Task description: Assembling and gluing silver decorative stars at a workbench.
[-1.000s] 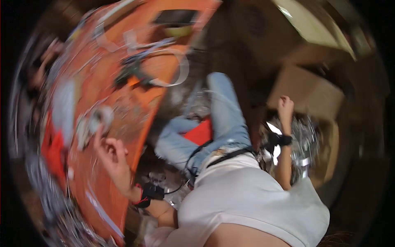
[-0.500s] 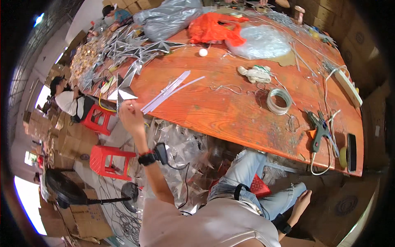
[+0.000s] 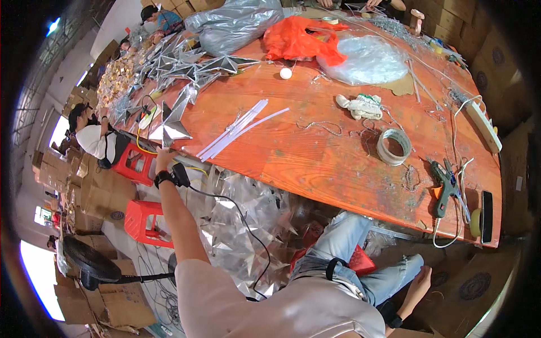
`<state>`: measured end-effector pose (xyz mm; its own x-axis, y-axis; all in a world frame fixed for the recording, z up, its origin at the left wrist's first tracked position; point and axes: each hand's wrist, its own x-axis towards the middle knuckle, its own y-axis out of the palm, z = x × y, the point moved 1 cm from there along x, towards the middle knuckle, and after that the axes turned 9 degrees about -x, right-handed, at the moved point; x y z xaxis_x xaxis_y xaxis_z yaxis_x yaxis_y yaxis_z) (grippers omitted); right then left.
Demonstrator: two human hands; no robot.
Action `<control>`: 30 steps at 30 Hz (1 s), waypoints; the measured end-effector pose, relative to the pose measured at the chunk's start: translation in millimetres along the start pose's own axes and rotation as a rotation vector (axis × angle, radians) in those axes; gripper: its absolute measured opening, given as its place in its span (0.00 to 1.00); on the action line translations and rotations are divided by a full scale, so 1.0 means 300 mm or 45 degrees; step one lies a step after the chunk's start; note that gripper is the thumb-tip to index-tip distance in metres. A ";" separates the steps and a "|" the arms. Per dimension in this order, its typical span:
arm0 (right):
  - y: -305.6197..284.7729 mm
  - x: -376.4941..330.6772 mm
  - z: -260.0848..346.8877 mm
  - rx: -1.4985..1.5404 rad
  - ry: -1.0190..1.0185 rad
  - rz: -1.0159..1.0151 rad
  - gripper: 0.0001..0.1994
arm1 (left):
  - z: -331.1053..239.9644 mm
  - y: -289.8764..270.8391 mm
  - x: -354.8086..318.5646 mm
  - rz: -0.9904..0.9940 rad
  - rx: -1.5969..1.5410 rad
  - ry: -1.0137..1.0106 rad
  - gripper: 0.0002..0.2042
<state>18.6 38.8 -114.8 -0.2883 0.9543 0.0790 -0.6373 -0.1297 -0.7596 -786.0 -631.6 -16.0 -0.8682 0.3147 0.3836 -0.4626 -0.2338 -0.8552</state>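
At the table's left front edge, my left hand (image 3: 164, 159) is closed round the lower tip of a shiny silver folded star (image 3: 171, 128). Beyond it lies a heap of similar silver stars (image 3: 189, 65). To the right of that hand, narrow white strips (image 3: 239, 130) rest in a loose bundle on the wooden table (image 3: 293, 152). Low at the right, my right hand (image 3: 418, 285) is beside my knee, away from the table. Its fingers are small and partly turned away, and no object shows in it.
A glue gun (image 3: 444, 188), a tape roll (image 3: 393, 147), a black phone (image 3: 486, 217) and a white power strip (image 3: 479, 125) occupy the table's right side. Plastic bags (image 3: 360, 61) lie at the back. Red stools (image 3: 147, 222) and a black fan (image 3: 90, 262) stand left; other people sit beyond.
My left hand has shifted left and closed on the star's lower tip, with the arm reaching farther left. The view has shifted slightly. My right hand stays by the knee.
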 end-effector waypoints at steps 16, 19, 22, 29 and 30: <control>0.000 0.035 0.278 -0.235 -0.142 -0.001 0.05 | -0.558 -0.418 -0.213 0.642 -0.983 -0.112 0.20; -0.043 0.027 0.285 -0.253 -0.146 -0.086 0.07 | -0.691 -0.606 -0.310 0.493 -1.058 -0.434 0.21; -0.095 0.020 0.331 -0.124 -0.217 -0.176 0.08 | -0.728 -0.751 -0.428 0.221 -0.851 -0.426 0.22; -0.164 0.037 0.591 -0.280 -0.583 -0.125 0.19 | -1.179 -1.160 -0.603 -0.008 -1.143 0.142 0.15; -0.178 0.034 0.658 -0.357 -0.679 -0.111 0.23 | -1.240 -1.182 -0.614 0.167 -1.354 0.198 0.15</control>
<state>-91.4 2.2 53.9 -0.6080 0.6825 0.4056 -0.4828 0.0877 -0.8714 -395.4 -264.5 86.9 -0.8326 0.4761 0.2829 0.0898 0.6200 -0.7794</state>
